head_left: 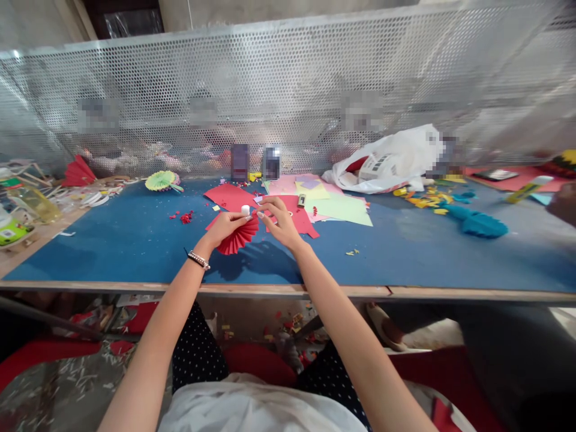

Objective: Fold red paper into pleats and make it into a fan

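Observation:
My left hand (225, 227) is closed around a red pleated paper fan (238, 237), held just above the blue table top (135, 240). A small white cap-like object (245, 210) shows at the top of the fan, by my left fingertips. My right hand (279, 221) pinches the fan's upper right edge with its fingers together. Red paper sheets (229, 195) lie on the table right behind both hands. A beaded bracelet (198, 260) is on my left wrist.
Pink, yellow and green paper sheets (333, 204) lie behind the hands. A green-yellow fan (162, 180) and a red fan (78, 171) sit at the far left. A white plastic bag (396, 159), blue paper shapes (481, 223) and scraps lie right. A perforated metal screen (288, 90) walls the back.

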A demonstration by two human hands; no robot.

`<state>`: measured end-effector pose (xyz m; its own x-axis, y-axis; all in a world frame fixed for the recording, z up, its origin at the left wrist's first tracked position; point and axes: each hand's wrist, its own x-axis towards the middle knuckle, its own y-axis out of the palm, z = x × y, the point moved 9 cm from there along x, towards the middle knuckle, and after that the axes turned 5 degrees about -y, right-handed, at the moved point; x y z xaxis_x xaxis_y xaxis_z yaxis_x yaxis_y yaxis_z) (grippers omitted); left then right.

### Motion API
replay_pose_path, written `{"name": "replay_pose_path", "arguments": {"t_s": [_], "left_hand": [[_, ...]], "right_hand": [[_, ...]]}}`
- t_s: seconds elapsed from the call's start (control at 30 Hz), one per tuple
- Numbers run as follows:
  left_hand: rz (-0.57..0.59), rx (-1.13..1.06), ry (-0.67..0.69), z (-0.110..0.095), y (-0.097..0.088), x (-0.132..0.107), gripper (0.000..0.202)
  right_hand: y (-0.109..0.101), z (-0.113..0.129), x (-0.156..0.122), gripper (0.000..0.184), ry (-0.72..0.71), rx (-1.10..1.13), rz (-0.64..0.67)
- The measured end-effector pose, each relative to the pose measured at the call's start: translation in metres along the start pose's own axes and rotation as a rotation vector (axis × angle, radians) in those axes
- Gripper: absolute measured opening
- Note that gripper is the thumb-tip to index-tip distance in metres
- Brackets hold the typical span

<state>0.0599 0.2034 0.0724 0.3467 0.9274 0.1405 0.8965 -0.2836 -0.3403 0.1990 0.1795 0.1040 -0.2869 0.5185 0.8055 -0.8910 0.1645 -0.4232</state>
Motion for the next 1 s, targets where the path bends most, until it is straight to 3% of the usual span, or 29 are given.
{"name": "replay_pose_path", "arguments": {"t_s": [1.0], "left_hand": [[-0.017,0.035,-0.023,-0.0026,0.0014,-0.0014,0.042]], "right_hand": [[-0.0025,0.0045,-0.0011,0.027,-0.043,-0.044,-0.011]]}}
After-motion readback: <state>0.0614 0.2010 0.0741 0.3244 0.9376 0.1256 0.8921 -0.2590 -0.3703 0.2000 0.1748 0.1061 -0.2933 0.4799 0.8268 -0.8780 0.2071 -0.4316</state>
